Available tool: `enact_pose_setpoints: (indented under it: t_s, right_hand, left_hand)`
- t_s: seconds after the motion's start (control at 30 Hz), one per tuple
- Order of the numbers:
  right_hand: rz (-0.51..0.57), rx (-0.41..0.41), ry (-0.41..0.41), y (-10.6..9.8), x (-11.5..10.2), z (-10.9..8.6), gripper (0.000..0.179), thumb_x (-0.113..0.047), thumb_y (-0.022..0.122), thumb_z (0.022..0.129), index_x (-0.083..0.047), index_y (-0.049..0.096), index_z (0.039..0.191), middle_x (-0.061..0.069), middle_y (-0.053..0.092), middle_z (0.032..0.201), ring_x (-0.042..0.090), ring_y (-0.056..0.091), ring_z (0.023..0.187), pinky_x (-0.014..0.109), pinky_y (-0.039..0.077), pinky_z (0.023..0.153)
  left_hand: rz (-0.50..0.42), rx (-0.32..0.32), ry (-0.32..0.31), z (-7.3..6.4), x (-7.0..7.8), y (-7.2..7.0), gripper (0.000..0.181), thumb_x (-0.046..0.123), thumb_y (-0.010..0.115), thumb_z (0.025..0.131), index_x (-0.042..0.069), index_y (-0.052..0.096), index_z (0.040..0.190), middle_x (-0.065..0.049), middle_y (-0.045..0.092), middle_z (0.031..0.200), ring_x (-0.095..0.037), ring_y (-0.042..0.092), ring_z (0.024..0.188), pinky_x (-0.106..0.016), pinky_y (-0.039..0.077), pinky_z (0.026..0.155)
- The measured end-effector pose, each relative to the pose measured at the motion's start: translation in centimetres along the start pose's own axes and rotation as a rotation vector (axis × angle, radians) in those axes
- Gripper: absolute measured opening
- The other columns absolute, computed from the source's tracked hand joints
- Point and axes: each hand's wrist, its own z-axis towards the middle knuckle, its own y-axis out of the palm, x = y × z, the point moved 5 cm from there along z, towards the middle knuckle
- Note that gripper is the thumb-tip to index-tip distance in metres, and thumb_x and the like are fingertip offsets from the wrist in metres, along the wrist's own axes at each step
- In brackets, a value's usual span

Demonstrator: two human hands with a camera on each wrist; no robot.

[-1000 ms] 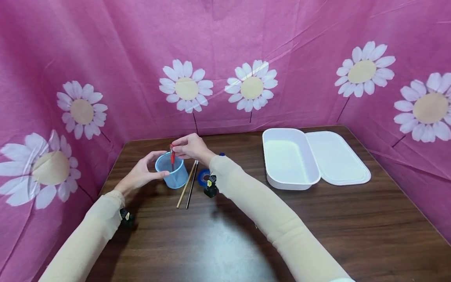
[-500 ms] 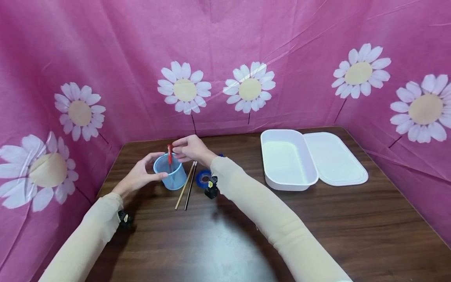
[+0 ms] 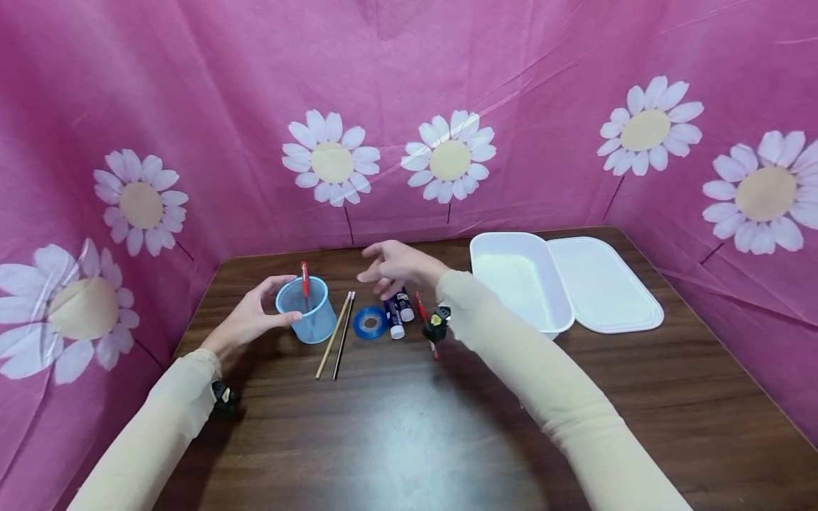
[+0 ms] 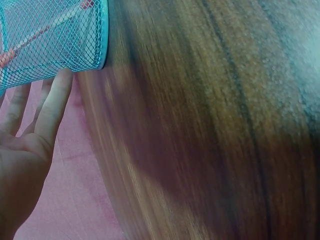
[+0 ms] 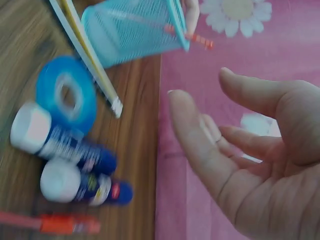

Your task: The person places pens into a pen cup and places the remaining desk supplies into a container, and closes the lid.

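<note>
A light-blue mesh pen cup [image 3: 317,326] stands upright at the left of the table. My left hand [image 3: 246,316] holds its side, the thumb at the front and the fingers at the far rim. Inside leans a red pen [image 3: 304,280], its top above the rim; the mesh shows its lower part in the left wrist view. My right hand [image 3: 402,264] hangs in the air above two glue sticks [image 3: 393,321], fingers loosely bent and nothing between them. In the right wrist view, the right hand [image 5: 270,150] is apart from every object.
Two pencils [image 3: 329,344], gold and black, lie beside the cup. To their right come a blue tape roll [image 3: 360,331] and another red pen [image 3: 420,306], partly hidden by the wrist camera. A white box [image 3: 562,328] and its lid [image 3: 607,284] sit at the right.
My right hand has let go of the red pen, leaving it in the cup, and has moved right over the glue sticks. My left hand stays on the cup.
</note>
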Motion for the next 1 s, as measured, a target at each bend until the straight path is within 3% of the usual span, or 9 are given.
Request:
enact_pose_setpoints:
  t_s: [0.1,0.2,0.4,0.6,0.77,0.9,1.0]
  right_hand:
    - [-0.054,0.012,0.075,-1.2,2.0,-0.8,0.072,-0.014,0.074,0.095,-0.003,0.034,0.155,0.015,0.065,0.105,0.037,0.065,0.090,0.047,0.060,0.077]
    - [-0.144,0.056,0.162,-2.0,4.0,-1.2,0.074,-0.012,0.074,0.095,-0.003,0.033,0.156,0.017,0.061,0.109,0.030,0.060,0.088,0.043,0.061,0.074]
    - [-0.274,0.140,0.277,-3.2,6.6,-1.5,0.074,-0.003,0.074,0.091,-0.002,0.035,0.154,0.022,0.057,0.132,0.036,0.060,0.114,0.038,0.061,0.064]
    - [-0.309,0.139,0.312,-3.7,8.0,-1.5,0.079,-0.004,0.078,0.088,-0.001,0.034,0.154,0.025,0.057,0.127,0.040,0.059,0.115,0.039,0.061,0.062]
    - [-0.284,0.157,0.347,-4.0,9.4,-1.7,0.078,-0.005,0.081,0.086,-0.002,0.036,0.150,0.025,0.057,0.123,0.039,0.061,0.110,0.039,0.061,0.062]
    - [-0.271,0.192,0.350,-4.3,9.9,-1.7,0.068,-0.003,0.081,0.085,0.000,0.042,0.140,0.021,0.060,0.108,0.034,0.063,0.098,0.037,0.061,0.061]
    - [-0.287,0.201,0.335,-4.4,9.8,-1.5,0.049,0.000,0.080,0.085,0.002,0.051,0.125,0.018,0.063,0.096,0.029,0.065,0.085,0.037,0.061,0.060]
  left_hand:
    - [-0.002,-0.002,0.001,-0.2,0.0,-0.1,0.074,0.020,0.081,0.089,0.012,0.043,0.151,-0.015,0.055,0.138,-0.030,0.055,0.118,-0.025,0.047,0.091]
    - [0.010,-0.001,0.011,-0.4,0.1,-0.1,0.073,0.018,0.081,0.089,0.011,0.043,0.151,-0.016,0.055,0.138,-0.030,0.055,0.118,-0.026,0.047,0.091]
    - [0.013,0.003,0.007,-0.4,0.4,-0.3,0.073,0.018,0.081,0.089,0.011,0.043,0.151,-0.016,0.055,0.139,-0.030,0.053,0.121,-0.027,0.045,0.094]
    - [0.012,0.008,0.001,-0.2,0.7,-0.5,0.073,0.017,0.081,0.089,0.009,0.042,0.150,-0.016,0.055,0.138,-0.030,0.050,0.124,-0.021,0.044,0.094]
    - [-0.014,-0.012,-0.008,-0.1,0.4,0.1,0.074,0.017,0.081,0.089,0.008,0.042,0.151,-0.018,0.054,0.140,-0.033,0.051,0.124,-0.023,0.046,0.093]
    - [-0.037,-0.013,-0.015,0.0,0.2,0.4,0.075,0.017,0.082,0.088,0.006,0.042,0.150,-0.019,0.053,0.140,-0.034,0.050,0.124,-0.022,0.048,0.091]
    - [-0.040,-0.001,-0.022,0.0,0.3,0.2,0.075,0.016,0.082,0.088,0.006,0.041,0.150,-0.018,0.052,0.140,-0.033,0.049,0.124,-0.020,0.048,0.090]
